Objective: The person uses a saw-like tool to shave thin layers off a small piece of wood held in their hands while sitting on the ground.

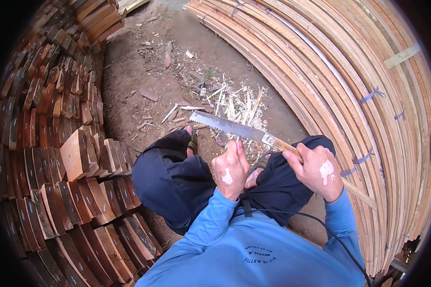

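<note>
My right hand (pixel 319 168) is wrapped round the long wooden handle of a handsaw (pixel 230 126). Its metal blade reaches up and to the left, teeth on the lower edge, and the handle's tail sticks out past my wrist. Just below the blade, my left hand (pixel 231 170) is closed in a pinch with the fingertips close to the teeth. Whatever sits between those fingers, if anything, is too small to make out. The saw is held above my knees, in dark trousers (pixel 175 174).
Stacked wooden blocks (pixel 76 158) form a wall on the left. Long timber strips (pixel 316 71), tied in bundles with blue bands, fill the right side. Shavings and wood scraps (pixel 234 105) lie on the dirt floor ahead. A black cable (pixel 316 218) crosses my blue shirt.
</note>
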The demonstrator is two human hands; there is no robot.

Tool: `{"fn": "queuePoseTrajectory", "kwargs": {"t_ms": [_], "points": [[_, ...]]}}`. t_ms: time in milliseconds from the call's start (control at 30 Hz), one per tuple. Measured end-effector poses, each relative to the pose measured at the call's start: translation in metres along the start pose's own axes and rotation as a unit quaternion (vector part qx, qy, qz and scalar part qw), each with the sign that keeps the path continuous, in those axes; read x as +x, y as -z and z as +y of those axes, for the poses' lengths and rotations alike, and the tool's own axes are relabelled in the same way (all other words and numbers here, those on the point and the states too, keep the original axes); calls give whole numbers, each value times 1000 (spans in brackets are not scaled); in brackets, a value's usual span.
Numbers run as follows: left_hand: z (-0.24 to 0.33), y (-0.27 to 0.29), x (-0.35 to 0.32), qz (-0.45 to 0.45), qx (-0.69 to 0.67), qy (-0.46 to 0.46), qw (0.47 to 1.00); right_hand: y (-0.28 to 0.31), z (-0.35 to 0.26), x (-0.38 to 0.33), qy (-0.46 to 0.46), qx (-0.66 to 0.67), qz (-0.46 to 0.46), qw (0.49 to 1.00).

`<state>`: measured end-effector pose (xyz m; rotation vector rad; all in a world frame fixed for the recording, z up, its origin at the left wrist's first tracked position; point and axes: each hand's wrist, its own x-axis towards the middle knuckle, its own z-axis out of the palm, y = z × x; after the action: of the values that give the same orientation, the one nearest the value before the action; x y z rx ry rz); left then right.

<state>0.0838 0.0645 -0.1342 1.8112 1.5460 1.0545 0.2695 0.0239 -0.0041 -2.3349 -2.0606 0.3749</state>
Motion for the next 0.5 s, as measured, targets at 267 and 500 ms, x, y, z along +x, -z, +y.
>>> {"fn": "queuePoseTrajectory", "kwargs": {"t_ms": [267, 500], "points": [[-1, -3, -3, -1, -3, -7, 1000, -21, 31, 26, -56, -31, 77, 995], [9, 6, 3, -74, -157, 41, 984, -49, 96, 49, -117, 145, 14, 982]]}}
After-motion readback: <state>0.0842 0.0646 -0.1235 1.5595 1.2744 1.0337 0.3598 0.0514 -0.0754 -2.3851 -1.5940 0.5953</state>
